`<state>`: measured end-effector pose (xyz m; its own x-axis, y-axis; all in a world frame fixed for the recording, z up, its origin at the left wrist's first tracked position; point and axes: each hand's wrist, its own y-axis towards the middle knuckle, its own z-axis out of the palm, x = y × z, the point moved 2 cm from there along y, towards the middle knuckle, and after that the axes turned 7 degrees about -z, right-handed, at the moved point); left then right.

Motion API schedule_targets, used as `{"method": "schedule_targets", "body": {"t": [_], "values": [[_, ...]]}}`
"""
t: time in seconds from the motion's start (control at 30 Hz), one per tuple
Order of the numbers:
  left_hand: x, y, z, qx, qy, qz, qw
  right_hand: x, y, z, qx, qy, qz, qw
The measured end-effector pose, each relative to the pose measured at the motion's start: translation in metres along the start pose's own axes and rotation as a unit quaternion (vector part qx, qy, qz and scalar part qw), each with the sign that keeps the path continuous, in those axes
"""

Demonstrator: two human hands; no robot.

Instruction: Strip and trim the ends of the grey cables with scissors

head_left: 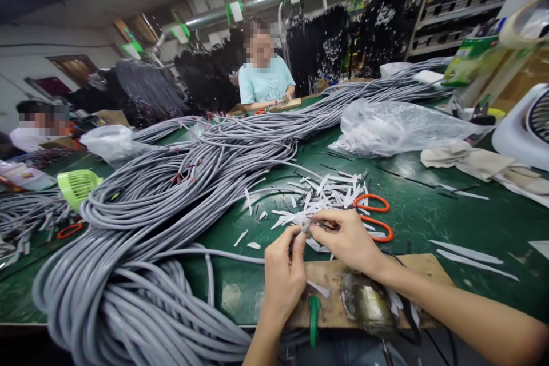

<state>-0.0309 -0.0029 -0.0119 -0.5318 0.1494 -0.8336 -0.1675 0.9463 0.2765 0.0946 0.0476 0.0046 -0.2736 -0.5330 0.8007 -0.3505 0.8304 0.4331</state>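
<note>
My left hand (285, 269) is closed round a grey cable (240, 257) near its end, and the cable runs off to the left towards the bundle. The fingertips of my right hand (349, 240) pinch at that same cable end, where small pale strands show; their detail is too small to make out. Just beyond my fingers lies a heap of white strips (319, 194). Scissors with orange handles (377, 203) rest beside the heap, partly behind my right hand. Under my wrists is a wooden board (328, 271) with a dark metal block (369, 300) and a green hook-shaped piece (314, 320) on it.
Thick bundles of grey cable (141, 206) cover the left and back of the green table (412, 223). A plastic bag (394, 126), cloth gloves (476, 163) and a white fan (525, 126) stand or lie at right. A small green fan (78, 187) is at left. Two co-workers sit across the table.
</note>
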Motion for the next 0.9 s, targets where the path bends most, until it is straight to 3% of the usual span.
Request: {"method": "schedule_targets", "body": {"t": [0.2, 0.33, 0.47, 0.57, 0.67, 0.9], "values": [[0.0, -0.001, -0.005, 0.046, 0.0, -0.004, 0.999, -0.006, 0.002, 0.001, -0.026, 0.009, 0.047, 0.998], [0.004, 0.0, -0.008, 0.065, -0.048, -0.021, 0.996, -0.009, 0.003, -0.002, -0.047, 0.075, 0.054, 0.995], [0.008, 0.0, -0.008, 0.071, -0.077, -0.04, 0.994, -0.002, 0.003, -0.003, 0.047, 0.138, 0.024, 0.989], [0.009, 0.0, -0.008, 0.065, -0.085, -0.046, 0.993, 0.0, 0.002, -0.001, 0.086, 0.108, 0.021, 0.99], [0.007, 0.0, -0.008, 0.045, -0.096, -0.047, 0.993, 0.0, 0.0, 0.0, 0.058, 0.041, 0.009, 0.997], [0.008, -0.002, -0.006, -0.021, -0.104, -0.065, 0.992, 0.01, -0.01, 0.002, 0.059, -0.094, -0.127, 0.986]]}}
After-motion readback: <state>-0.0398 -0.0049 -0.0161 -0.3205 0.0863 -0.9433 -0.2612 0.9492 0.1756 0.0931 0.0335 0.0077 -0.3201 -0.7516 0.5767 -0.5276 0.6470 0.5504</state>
